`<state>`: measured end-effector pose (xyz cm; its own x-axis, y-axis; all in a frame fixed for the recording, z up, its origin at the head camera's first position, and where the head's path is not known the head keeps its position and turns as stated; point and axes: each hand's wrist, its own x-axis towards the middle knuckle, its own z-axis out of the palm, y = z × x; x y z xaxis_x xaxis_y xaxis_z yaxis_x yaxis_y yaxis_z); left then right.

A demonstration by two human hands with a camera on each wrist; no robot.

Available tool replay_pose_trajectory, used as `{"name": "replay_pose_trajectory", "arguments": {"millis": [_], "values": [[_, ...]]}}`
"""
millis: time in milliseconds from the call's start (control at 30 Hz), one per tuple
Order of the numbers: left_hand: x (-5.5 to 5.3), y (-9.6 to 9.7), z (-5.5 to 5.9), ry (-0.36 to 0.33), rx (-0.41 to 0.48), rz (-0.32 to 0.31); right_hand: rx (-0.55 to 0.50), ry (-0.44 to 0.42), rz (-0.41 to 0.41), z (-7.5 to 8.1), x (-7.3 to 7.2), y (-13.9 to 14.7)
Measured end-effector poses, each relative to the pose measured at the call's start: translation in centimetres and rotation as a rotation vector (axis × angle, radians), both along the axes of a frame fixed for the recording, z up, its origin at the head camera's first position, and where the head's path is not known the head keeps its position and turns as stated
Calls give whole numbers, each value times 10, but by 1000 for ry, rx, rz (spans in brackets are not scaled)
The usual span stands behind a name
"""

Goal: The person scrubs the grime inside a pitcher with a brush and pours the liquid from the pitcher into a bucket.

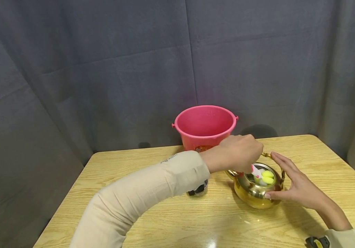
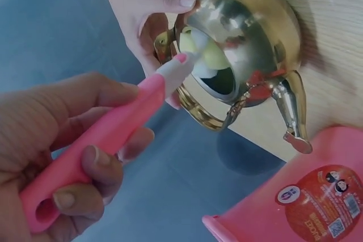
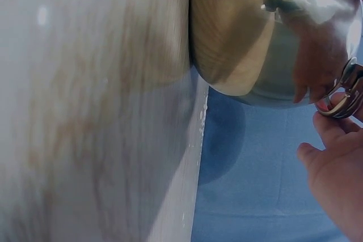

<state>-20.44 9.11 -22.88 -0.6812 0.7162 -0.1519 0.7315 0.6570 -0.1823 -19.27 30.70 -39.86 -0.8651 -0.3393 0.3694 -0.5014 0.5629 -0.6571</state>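
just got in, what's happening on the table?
A person is working a pink-handled brush into the open top of a brass kettle on the wooden table. The left hand grips the brush handle; its yellow-and-white head sits inside the opening. The right hand steadies the kettle with straight fingers. A pink bucket stands behind.

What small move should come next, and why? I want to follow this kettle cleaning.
Probably work the brush round inside the kettle: the left hand grips its pink handle, its yellow-green head already sits in the lidless opening, and the right hand steadies the kettle's side on the table.
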Motion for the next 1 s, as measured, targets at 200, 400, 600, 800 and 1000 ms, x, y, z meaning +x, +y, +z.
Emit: {"name": "replay_pose_trajectory", "arguments": {"millis": [200, 400, 600, 800, 1000], "values": [[-8, -3, 1, -41, 12, -11, 8, 7, 4, -1, -2, 0], [-15, -7, 2, -54, 20, -75, 4, 3, 0, -1, -1, 1], [-24, -8, 3, -91, 13, -111, 3, -5, -3, -3, 0, 3], [-32, -8, 5, -141, 7, -126, 3, 1, -8, -4, 2, 4], [-37, -8, 6, -174, -16, -133, 12, -2, -10, -4, 5, 4]]}}
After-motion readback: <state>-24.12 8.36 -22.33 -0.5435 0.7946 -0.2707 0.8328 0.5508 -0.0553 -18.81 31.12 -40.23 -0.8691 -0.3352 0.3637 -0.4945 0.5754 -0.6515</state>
